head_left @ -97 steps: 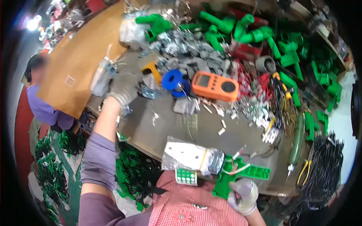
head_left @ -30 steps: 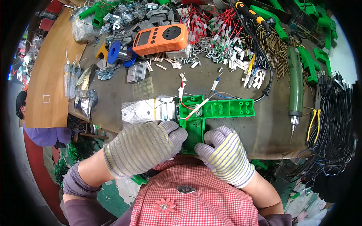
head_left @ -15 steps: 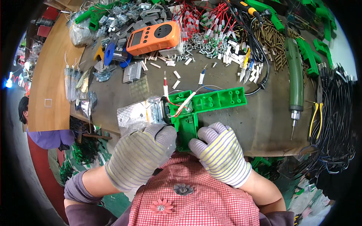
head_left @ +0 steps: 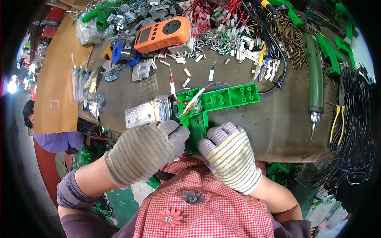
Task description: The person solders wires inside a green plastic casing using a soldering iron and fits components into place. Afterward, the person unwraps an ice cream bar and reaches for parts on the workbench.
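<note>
A green plastic housing half [head_left: 234, 96], shaped like a tool body with a handle, lies hollow side up at the table's front edge. Inside it run a white sleeved lead and red wire [head_left: 193, 102]; a red-tipped and a blue-tipped lead [head_left: 211, 73] reach out beyond it. A silver perforated metal part [head_left: 145, 113] joins its left end. My left hand [head_left: 149, 150], in a striped knit glove, is closed against the handle's left side. My right hand [head_left: 232, 156], gloved alike, has curled fingers on the handle's right side near its lower end. The fingertips are partly hidden.
An orange meter [head_left: 163, 35], loose screws, white sleeves and red-wired lamps crowd the back. On the right are a green electric screwdriver [head_left: 313, 75], yellow-handled pliers [head_left: 337, 123] and bundled black cords [head_left: 355, 123]. Another person [head_left: 57, 141] sits at far left beyond a wooden board [head_left: 59, 87].
The view has shifted slightly. My left hand has moved a little up along the handle, its forearm swinging outward to the left. My right hand stays by the handle's lower end.
</note>
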Tool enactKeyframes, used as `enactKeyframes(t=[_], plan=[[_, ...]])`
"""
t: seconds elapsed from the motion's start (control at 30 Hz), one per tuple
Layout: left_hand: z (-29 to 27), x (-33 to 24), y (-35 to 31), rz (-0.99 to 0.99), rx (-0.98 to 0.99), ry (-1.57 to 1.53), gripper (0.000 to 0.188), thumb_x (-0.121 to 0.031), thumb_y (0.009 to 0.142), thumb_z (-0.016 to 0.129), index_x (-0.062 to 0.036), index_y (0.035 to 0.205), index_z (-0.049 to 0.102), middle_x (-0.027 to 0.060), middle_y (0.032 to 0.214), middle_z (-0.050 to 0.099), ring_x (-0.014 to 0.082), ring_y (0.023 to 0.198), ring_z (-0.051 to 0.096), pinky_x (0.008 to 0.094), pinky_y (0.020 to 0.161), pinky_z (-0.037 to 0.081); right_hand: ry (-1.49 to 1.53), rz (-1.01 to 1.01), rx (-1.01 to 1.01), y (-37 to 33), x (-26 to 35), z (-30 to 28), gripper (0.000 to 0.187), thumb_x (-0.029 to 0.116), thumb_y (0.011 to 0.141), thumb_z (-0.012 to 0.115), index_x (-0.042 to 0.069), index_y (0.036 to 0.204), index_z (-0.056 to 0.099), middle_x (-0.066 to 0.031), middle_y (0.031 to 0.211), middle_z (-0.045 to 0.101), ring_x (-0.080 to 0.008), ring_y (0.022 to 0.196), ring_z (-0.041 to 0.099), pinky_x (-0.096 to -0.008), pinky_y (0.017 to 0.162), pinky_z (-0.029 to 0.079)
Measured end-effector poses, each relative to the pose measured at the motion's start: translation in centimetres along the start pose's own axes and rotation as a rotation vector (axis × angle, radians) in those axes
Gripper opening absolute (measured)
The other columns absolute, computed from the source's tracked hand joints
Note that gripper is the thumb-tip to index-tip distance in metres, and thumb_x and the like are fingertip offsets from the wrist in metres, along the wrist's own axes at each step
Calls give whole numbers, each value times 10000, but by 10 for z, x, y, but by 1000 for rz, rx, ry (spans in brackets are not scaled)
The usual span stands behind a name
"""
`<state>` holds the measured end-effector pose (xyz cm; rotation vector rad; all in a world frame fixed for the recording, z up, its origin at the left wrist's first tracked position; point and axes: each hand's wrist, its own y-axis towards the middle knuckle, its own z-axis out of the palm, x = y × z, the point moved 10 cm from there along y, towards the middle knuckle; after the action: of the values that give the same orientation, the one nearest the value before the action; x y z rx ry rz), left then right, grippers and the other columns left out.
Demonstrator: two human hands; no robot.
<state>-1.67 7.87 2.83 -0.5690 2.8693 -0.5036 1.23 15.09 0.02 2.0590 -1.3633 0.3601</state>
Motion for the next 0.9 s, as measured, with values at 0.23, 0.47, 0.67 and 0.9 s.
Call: enactKeyframes(t=[0.23,0.47,0.67,0.9], plan=[[0,19,0,-34,-75,-165,354,-262,799,739,-82,1092,653,96,1001,658,285,806,676,394,661,556,16,8,16,-1,-1,1,137,247,787,584,136,858,621,-67,832,570,-258,800,581,-399,622,456],[-4,10,-5,-234,-117,-111,373,-160,757,727,-31,1094,631,147,976,641,321,900,662,399,684,556,-3,10,39,1,0,5,140,263,775,577,143,838,611,-60,814,546,-250,777,560,-400,617,447],[-9,4,-6,-187,-148,0,361,-128,756,718,-35,1095,630,136,1016,640,318,879,663,405,722,559,-5,-2,18,2,-1,3,155,263,768,580,137,850,617,-64,820,551,-255,783,563,-399,620,451],[-5,8,-5,-169,-133,-54,376,-149,753,732,-48,1104,640,118,1023,644,299,904,665,393,735,566,30,9,28,1,-3,1,165,254,786,581,134,883,640,-66,841,575,-264,805,578,-395,637,465]])
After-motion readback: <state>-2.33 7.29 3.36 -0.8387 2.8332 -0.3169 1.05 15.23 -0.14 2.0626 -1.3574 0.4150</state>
